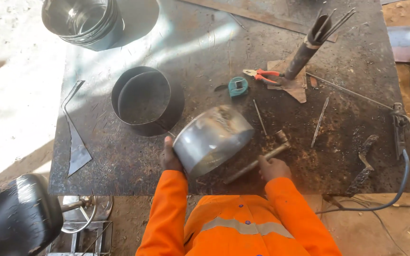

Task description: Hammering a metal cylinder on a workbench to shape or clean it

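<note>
My left hand grips the rim of a shiny sheet-metal cylinder, holding it tilted on its side on the dark steel worktable. My right hand is closed around the handle of a metal hammer lying on the table just right of the cylinder. I wear orange sleeves. A second, darker metal ring stands upright on the table beyond the left hand.
Red-handled pliers, a teal tape measure and a tube of welding rods lie at the back. A stack of rings stands far left. Electrode holder with cable is at right; a welding helmet below left.
</note>
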